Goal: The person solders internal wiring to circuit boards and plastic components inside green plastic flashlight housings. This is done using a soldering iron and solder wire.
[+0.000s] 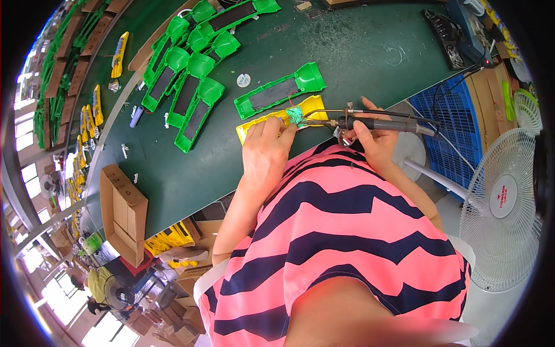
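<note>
My right hand (pixel 376 141) is closed around the dark handle of a soldering iron (pixel 393 125) with a thin solder-feed tube along it. The iron's tip points left and meets a small green circuit board (pixel 295 114). That board lies over a yellow plastic casing (pixel 314 104) near the table's front edge. My left hand (pixel 267 144) rests on the casing's left part, fingers bent and pressed together beside the board. What its fingertips pinch is hidden. Just beyond lies a green plastic housing (pixel 272 95) with a dark panel, and a thin red wire shows between it and the board.
Several more green housings (pixel 196 110) are piled at the far left. An open cardboard box (pixel 124 211) stands at the left table edge. Yellow units (pixel 119 55) line a side rail. A blue crate (pixel 451 127) and a white fan (pixel 500 202) stand at the right.
</note>
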